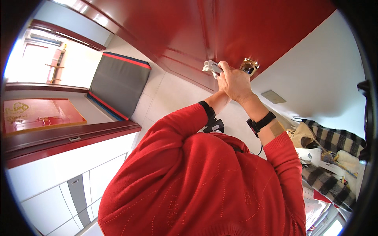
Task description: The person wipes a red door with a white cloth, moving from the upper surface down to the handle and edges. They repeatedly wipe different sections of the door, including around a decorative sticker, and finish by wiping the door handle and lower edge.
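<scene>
In front of a red door (183, 35) my two hands come together, the right one lying over the left. My right hand (234, 81) has its fingers closed around a small white-and-grey object (217, 70), whose exact kind I cannot make out. Crumpled white material (208, 66), perhaps cloth, sticks out at its far end. Only the wrist and the lower part of my left hand (223, 98) show; its fingers are hidden beneath the right hand. Just beyond my right hand is a shiny gold-coloured door fitting (249, 65), partly covered by it.
A grey mat with red and blue edges (119, 84) lies on the tiled floor at the left, near an open doorway. White cabinets (44, 203) stand lower left. A wall plate (273, 96) and black-and-white checked fabric (327, 135) with a tan bag (301, 135) are at the right.
</scene>
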Available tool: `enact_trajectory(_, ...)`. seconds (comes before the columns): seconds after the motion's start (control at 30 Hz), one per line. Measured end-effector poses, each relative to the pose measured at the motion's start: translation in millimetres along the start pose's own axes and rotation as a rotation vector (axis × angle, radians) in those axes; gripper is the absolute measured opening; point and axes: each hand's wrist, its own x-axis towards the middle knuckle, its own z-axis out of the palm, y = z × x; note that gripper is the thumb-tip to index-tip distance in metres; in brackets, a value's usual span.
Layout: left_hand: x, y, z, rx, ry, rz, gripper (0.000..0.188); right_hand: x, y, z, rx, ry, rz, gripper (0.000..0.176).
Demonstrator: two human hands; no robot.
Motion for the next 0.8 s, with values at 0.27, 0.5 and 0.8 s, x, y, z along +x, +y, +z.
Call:
enact_trajectory(0.27,-9.8,-3.5,18.6,0.035,-0.081,-0.076,0.028,4.2,-4.5,5.2,-0.039,0.012,0.186,0.021)
enact_trajectory(0.5,-3.2,72.8,-43.6,0.095,-0.086,0.009,0.025,-2.9,-16.2,15.1,-0.097,0.105,0.210,0.018)
enact_trajectory(0.8,-0.5,186.9,-133.3,0.177,0.082,0.263,0.023,-23.6,-47.4,24.9,-0.154,0.086,0.247,0.016)
